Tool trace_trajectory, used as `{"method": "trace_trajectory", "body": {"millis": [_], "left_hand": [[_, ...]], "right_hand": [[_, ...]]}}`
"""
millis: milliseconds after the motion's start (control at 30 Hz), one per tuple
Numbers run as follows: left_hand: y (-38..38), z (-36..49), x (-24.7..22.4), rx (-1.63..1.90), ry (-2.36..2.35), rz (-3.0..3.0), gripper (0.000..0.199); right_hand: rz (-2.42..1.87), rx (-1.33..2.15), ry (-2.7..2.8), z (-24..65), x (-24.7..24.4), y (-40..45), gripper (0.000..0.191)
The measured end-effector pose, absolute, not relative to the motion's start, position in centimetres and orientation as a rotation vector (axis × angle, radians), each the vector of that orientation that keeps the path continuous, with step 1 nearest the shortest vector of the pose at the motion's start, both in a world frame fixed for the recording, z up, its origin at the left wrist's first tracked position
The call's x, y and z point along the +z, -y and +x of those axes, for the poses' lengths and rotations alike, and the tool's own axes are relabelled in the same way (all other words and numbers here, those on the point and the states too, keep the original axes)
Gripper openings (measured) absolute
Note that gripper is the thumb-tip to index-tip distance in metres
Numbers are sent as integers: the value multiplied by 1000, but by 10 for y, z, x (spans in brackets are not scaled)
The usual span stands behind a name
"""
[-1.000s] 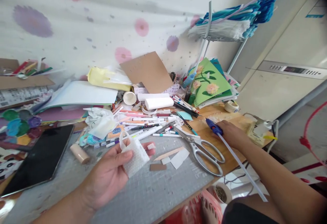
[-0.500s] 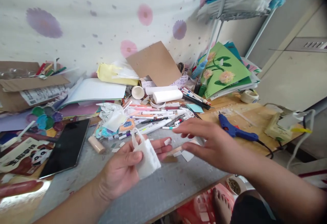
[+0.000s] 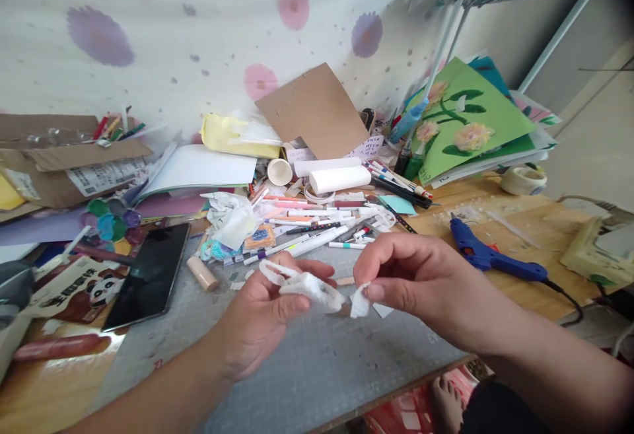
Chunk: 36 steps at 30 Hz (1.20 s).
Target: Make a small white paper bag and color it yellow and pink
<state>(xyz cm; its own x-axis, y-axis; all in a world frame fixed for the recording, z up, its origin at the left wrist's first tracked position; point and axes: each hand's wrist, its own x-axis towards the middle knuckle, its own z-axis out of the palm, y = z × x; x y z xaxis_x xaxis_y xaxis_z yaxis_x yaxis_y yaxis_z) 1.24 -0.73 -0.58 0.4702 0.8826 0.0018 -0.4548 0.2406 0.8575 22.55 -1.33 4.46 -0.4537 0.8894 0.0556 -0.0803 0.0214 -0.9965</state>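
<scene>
Two white pieces are being held above the grey mat (image 3: 267,388): a looped pouch (image 3: 313,287) is being pinched by the left fingers (image 3: 295,303), a small scrap (image 3: 359,301) by the right fingers (image 3: 384,290). Both are being judged light, soft, crushable; edge grips are being favoured. The pouch's underside is being hidden.
</scene>
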Motion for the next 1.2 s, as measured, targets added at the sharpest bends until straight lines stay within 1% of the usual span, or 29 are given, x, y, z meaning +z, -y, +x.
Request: {"method": "trace_trajectory", "body": {"millis": [100, 200, 367, 533, 733, 800, 867, 933, 1000, 1100, 1200], "left_hand": [[7, 14, -7, 1056, -609, 1015, 13], [8, 15, -8, 1101, -622, 1108, 12], [10, 15, -9, 1121, -643, 1153, 10], [12, 15, -8, 1114, -658, 1123, 10], [12, 15, -11, 1129, -666, 1136, 12], [12, 15, -10, 1116, -664, 1126, 11], [12, 16, -8, 1107, -654, 1098, 11], [11, 18, -6, 1107, -637, 1049, 13], [10, 19, -4, 1113, -617, 998, 15], [7, 20, -2, 1112, -599, 941, 16], [5, 19, -3, 1107, -623, 910, 18]], "right_hand": [[-904, 1653, 1416, 219, 42, 15, 13], [-978, 1571, 1402, 212, 36, 16, 18], [-1034, 1349, 1472, 206, 31, 18, 13], [-1046, 1361, 1404, 199, 29, 18, 15], [-1009, 1307, 1328, 194, 22, 19, 22], [-1011, 1254, 1388, 194, 22, 19, 19], [-1020, 1189, 1478, 199, 24, 17, 12], [-1008, 1074, 1558, 209, 24, 11, 8], [-1032, 861, 1719, 225, 21, 2, 13], [-1199, 417, 2297, 247, 10, -12, 17], [-1259, 269, 2596, 254, -3, -19, 16]]}}
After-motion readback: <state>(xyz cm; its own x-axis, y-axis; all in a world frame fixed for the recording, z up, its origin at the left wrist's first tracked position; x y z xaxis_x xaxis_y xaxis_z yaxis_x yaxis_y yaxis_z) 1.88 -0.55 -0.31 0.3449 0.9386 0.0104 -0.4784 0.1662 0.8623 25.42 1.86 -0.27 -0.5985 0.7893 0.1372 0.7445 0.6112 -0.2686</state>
